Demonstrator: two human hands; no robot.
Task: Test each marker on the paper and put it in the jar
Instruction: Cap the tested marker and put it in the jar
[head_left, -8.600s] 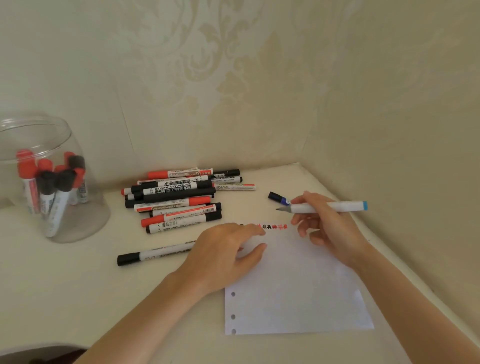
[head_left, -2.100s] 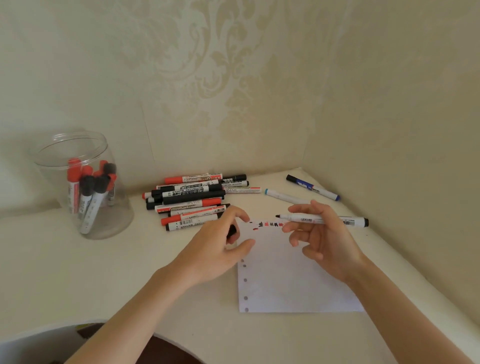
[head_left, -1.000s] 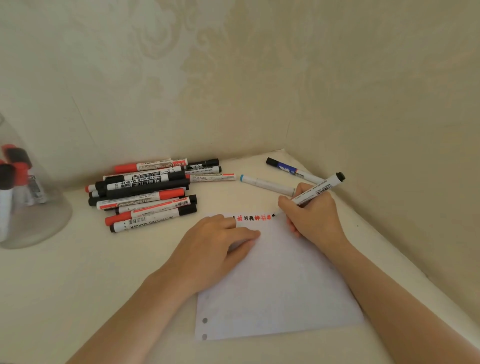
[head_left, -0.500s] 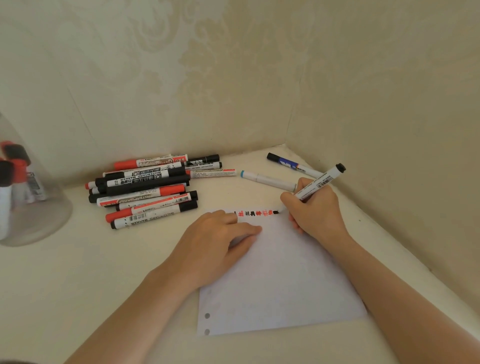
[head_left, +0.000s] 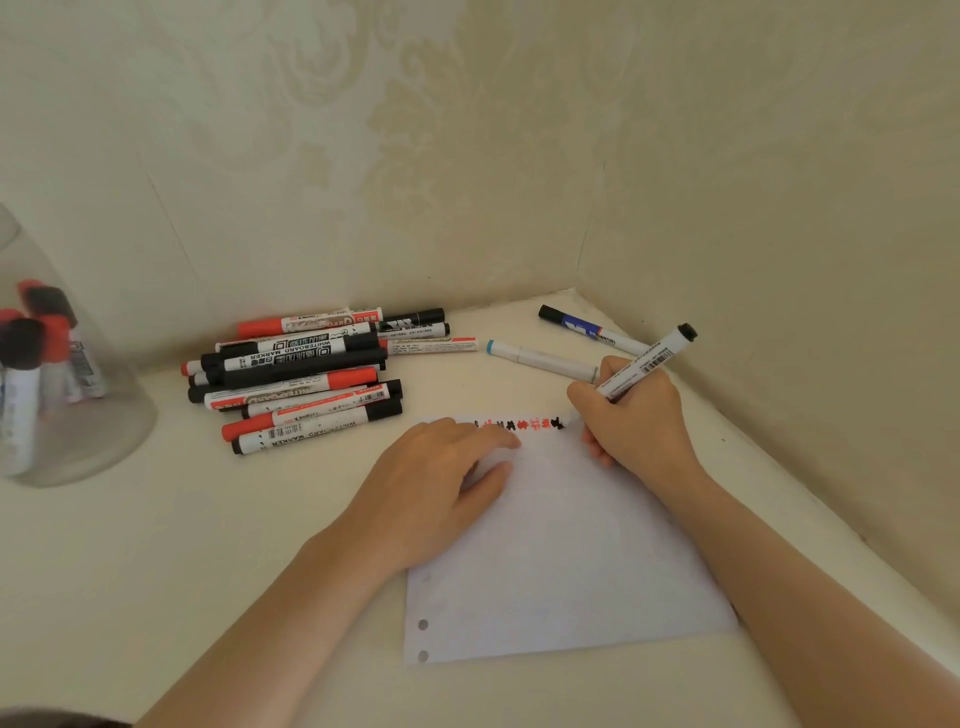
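- Fingers (head_left: 631, 415) of right hand (head_left: 634, 421) curled round a white-barrelled marker (head_left: 647, 361) in a writing grip; barrel slants up and away to the right, black end at top. Tip hidden behind the fingers, so contact with the sheet cannot be confirmed
- Marker sits at the far edge of the paper (head_left: 561, 545), at the right end of a row of test marks (head_left: 524, 423) in alternating red and black; last mark is black and lies just beside the fingers
- Left hand (head_left: 431, 493) lies flat on the paper's left part, fingers relaxed and together, pinning the sheet; fingertips just short of the row of marks
- Step in hand, by judgement: testing this marker on the paper. Not yet jarred
- Next move would call for: lift the tip, find and refit the cap (no loose cap visible), then carry the marker well to the left to the jar (head_left: 62, 405)
- Jar is clear, at the left edge of view, partly cropped; several red- and black-capped markers stand inside
- Pile of markers (head_left: 306, 374) lies between jar and paper, apparently untested
- Two more lie near the corner: a light-blue-ended marker (head_left: 540, 358) and a dark-blue-capped marker (head_left: 587, 330)
- All rests on a cream table (head_left: 156, 571) set into a wallpapered corner
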